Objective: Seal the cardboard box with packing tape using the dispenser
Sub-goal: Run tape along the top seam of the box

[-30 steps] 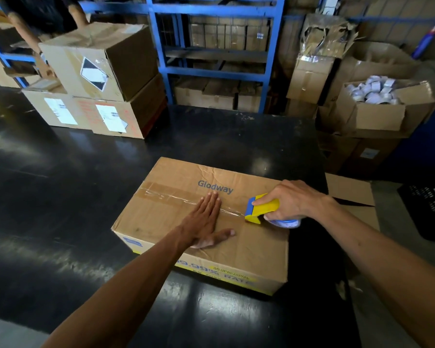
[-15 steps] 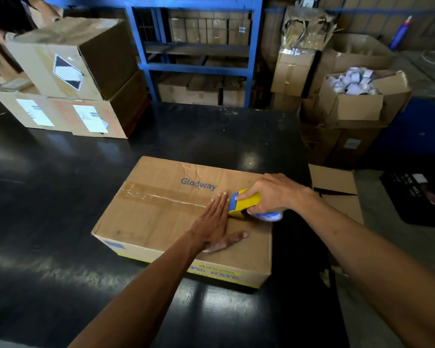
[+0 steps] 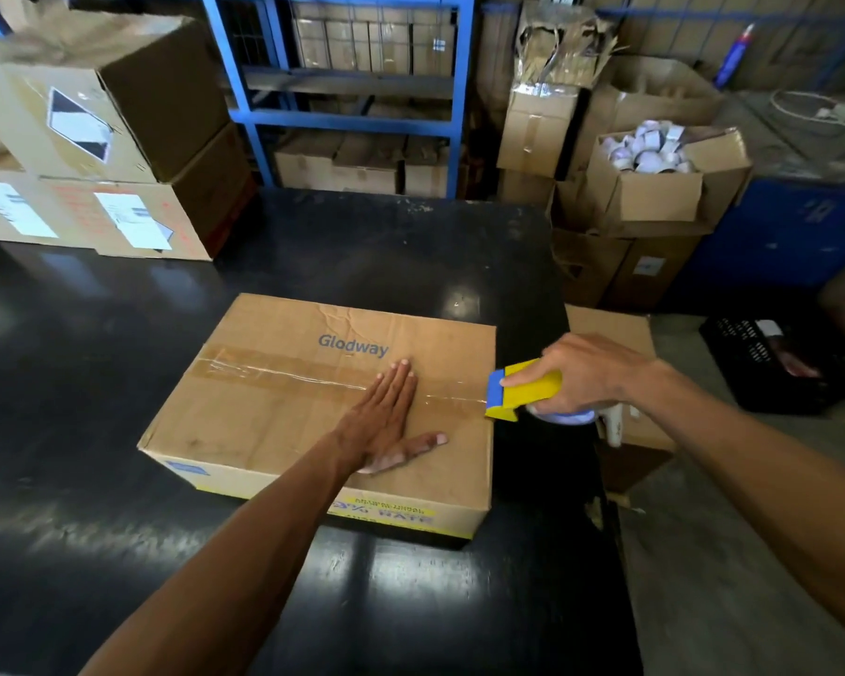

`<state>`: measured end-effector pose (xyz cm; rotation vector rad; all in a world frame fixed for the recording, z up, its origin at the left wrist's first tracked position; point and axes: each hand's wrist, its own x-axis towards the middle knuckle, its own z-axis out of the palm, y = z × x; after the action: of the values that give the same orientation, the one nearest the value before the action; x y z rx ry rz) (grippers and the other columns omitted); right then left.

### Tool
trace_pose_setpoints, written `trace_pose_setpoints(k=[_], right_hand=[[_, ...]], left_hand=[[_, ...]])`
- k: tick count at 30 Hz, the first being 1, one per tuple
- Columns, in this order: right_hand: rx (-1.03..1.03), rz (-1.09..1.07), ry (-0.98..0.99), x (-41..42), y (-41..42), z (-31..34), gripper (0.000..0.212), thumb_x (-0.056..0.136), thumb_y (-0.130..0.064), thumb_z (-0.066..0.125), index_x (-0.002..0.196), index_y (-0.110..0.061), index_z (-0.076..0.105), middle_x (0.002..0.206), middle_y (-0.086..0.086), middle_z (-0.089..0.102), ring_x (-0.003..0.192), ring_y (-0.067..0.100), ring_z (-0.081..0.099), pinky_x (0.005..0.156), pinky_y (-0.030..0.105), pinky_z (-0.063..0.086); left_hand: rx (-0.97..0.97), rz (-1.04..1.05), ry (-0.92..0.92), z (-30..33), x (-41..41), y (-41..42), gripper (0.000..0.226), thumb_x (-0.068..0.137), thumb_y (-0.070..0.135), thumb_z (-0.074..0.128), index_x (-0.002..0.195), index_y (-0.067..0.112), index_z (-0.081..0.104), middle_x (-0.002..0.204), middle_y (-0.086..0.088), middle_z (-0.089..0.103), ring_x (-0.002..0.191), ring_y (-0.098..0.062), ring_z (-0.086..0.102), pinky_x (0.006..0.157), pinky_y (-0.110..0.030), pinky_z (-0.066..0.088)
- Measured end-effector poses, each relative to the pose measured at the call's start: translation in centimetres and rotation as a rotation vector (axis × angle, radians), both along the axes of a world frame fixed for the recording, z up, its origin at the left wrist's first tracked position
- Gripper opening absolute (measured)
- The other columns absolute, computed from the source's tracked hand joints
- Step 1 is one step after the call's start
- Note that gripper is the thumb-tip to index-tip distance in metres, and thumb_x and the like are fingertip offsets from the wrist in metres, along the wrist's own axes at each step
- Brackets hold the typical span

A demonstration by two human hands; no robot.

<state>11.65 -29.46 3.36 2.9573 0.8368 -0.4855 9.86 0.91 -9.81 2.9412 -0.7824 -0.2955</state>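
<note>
Nearest the camera, the left hand (image 3: pixel 386 422) lies flat on the lid of the cardboard box (image 3: pixel 264 426), fingers (image 3: pixel 403 378) straight and together with the thumb spread, pressing down over the centre seam. The box sits on the dark worktop (image 3: pixel 118 383), toward its right side. A strip of clear tape (image 3: pixel 284 370) runs along the seam from the left end to the right edge. There the right hand (image 3: pixel 586 375) grips the yellow and blue dispenser (image 3: pixel 520 390), fingers curled round its body, its blade end just at the box's right rim. The lid pass looks all but finished (the roll already hangs past the edge). Next, I judge, the dispenser must tip down over the side wall and tear the tape off.
</note>
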Motion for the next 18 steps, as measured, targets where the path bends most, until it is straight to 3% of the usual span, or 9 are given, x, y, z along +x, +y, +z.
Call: trace_pose_setpoints(k=[5,9,15,18], right_hand=[[-0.031,0.006,0.005,-1.4,-2.2,-0.6,0.053,0.086,-0.06,0.058,0.137,-0.057,0.041,0.09,-0.01,0.044,0.075,0.006,0.04,0.06,0.019,0.029],[-0.047,0.03,-0.023,-1.7,-2.1,-1.1,0.053,0.086,-0.059,0.058,0.137,-0.054,0.044,0.091,-0.007,0.045,0.079,0.009,0.043,0.059,0.021,0.029],[-0.1,0.059,-0.063,-2.2,-1.7,-1.4,0.053,0.088,-0.058,0.053,0.139,-0.056,0.04,0.103,-0.003,0.049,0.091,0.013,0.046,0.069,0.03,0.039],[-0.134,0.094,-0.113,-2.4,-1.1,-1.2,0.053,0.089,-0.058,0.05,0.141,-0.052,0.041,0.096,-0.005,0.043,0.084,0.011,0.04,0.066,0.029,0.033]], left_hand=[[0.0,-0.021,0.038,0.6,-0.1,-0.1,0.113,0.082,0.089,0.011,0.153,0.006,-0.016,0.16,-0.012,-0.024,0.149,-0.022,-0.021,0.124,-0.042,0.0],[0.024,-0.006,0.088,1.3,-0.2,-0.6,0.118,0.077,0.093,0.011,0.152,0.006,-0.017,0.16,-0.014,-0.025,0.149,-0.024,-0.021,0.124,-0.044,-0.001],[0.003,-0.06,0.052,2.1,-1.4,-7.4,0.124,0.072,0.095,0.026,0.154,0.012,-0.016,0.159,-0.02,-0.025,0.147,-0.037,-0.021,0.12,-0.057,-0.006],[0.07,-0.056,-0.015,0.9,-2.0,-10.3,0.119,0.078,0.087,0.032,0.154,0.007,-0.011,0.161,-0.022,-0.019,0.148,-0.043,-0.017,0.116,-0.065,-0.002]])
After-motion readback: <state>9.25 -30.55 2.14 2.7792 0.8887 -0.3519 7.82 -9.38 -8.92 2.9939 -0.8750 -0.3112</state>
